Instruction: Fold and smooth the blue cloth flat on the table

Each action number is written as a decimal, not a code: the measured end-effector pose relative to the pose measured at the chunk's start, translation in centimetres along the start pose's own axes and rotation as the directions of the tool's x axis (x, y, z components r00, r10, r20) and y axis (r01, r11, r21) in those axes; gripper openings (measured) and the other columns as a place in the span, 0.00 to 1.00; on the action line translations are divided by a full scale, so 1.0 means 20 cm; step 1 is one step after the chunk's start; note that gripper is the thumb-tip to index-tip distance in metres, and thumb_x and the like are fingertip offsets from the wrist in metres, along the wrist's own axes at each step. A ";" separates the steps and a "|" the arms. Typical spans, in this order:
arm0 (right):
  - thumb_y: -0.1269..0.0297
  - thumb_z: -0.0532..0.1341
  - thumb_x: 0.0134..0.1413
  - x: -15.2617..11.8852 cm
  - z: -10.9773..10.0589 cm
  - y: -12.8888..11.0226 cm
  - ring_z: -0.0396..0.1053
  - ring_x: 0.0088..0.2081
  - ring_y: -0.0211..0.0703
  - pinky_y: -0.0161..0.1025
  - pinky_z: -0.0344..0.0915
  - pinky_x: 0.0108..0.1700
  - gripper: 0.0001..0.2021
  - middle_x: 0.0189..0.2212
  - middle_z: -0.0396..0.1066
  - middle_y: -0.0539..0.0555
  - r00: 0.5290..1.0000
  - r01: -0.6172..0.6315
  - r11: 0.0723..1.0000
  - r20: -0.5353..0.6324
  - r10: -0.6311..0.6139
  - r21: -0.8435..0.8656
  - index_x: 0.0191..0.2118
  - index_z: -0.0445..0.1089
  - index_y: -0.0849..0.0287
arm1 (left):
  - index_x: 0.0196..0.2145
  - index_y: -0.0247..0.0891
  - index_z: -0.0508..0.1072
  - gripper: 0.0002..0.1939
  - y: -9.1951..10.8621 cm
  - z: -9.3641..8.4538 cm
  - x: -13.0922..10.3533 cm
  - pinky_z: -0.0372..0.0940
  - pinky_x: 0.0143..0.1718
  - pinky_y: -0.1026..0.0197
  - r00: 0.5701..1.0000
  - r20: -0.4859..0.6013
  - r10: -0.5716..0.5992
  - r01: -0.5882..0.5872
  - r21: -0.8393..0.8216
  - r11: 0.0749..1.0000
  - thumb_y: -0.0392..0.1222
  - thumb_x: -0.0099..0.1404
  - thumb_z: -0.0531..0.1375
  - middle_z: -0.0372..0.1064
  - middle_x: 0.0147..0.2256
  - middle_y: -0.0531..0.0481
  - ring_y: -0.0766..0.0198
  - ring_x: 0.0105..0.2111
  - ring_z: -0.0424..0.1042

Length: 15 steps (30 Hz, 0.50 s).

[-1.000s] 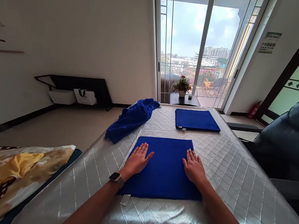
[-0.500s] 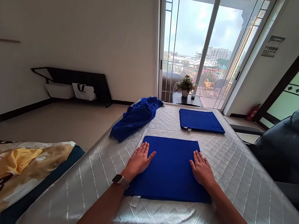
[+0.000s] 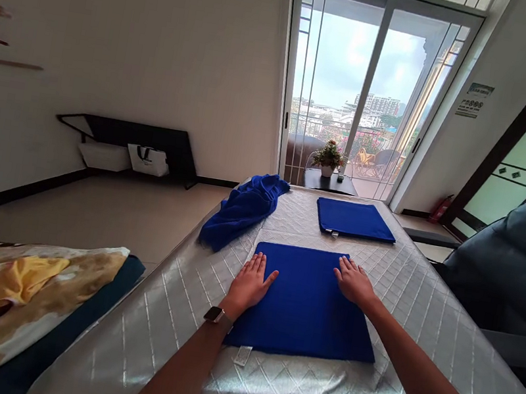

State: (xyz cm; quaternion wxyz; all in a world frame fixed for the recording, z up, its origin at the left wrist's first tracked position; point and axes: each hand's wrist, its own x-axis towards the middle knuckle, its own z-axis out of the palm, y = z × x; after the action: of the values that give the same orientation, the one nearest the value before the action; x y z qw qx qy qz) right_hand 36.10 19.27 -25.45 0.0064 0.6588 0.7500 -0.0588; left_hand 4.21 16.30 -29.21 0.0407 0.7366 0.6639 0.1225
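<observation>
A flat blue folded cloth [image 3: 303, 306] lies on the quilted silver-grey mattress [image 3: 163, 321], with a white tag at its near left edge. My left hand [image 3: 249, 285] rests flat on the cloth's left edge, fingers spread, a watch on the wrist. At the cloth's far right corner, my right hand [image 3: 353, 281] lies with fingers extended, holding nothing. Behind it is a second folded blue cloth [image 3: 355, 219], also tagged. A crumpled blue cloth [image 3: 245, 211] sits at the mattress's far left edge.
A patterned bed with a yellow cloth [image 3: 22, 282] is at the lower left. Beyond the mattress stands a small black table [image 3: 330, 182] with a potted plant [image 3: 329, 157]. A dark leather chair [image 3: 522, 265] is on the right.
My right hand has moved up to the cloth's far right corner. My left hand stays at the left edge. The view has tilted slightly upward.
</observation>
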 end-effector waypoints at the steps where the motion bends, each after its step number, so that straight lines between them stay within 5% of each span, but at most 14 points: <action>1: 0.53 0.38 0.73 0.03 0.00 -0.01 0.36 0.74 0.46 0.49 0.37 0.72 0.33 0.75 0.41 0.57 1.000 -0.010 1.000 -0.015 0.010 0.019 0.74 0.45 0.67 | 0.71 0.23 0.50 0.47 0.00 0.00 0.00 0.45 0.71 0.46 1.000 0.006 -0.001 0.001 0.001 1.000 0.67 0.73 0.36 0.42 0.72 0.32 0.48 0.72 0.44; 9: 0.49 0.38 0.72 0.17 0.15 0.02 0.33 0.75 0.42 0.44 0.31 0.72 0.35 0.75 0.37 0.55 0.994 -0.060 0.993 -0.089 0.069 0.102 0.75 0.41 0.66 | 0.71 0.23 0.50 0.48 -0.01 0.00 0.00 0.46 0.71 0.46 1.000 0.008 0.008 -0.008 0.017 1.000 0.68 0.73 0.35 0.44 0.72 0.31 0.49 0.72 0.45; 15: 0.50 0.38 0.72 0.17 0.15 0.03 0.35 0.74 0.43 0.44 0.31 0.72 0.35 0.75 0.39 0.54 0.992 -0.051 0.990 -0.105 0.065 0.134 0.75 0.42 0.67 | 0.72 0.24 0.48 0.48 -0.02 0.00 0.01 0.44 0.72 0.47 1.000 0.028 -0.004 0.004 0.022 1.000 0.69 0.73 0.36 0.41 0.73 0.34 0.51 0.73 0.42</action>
State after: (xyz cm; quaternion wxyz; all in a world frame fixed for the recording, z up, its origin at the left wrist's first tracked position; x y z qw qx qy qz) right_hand 36.11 22.36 -28.81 -0.0761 0.6816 0.7242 -0.0717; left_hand 3.86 16.59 -29.35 0.0422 0.7373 0.6660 0.1047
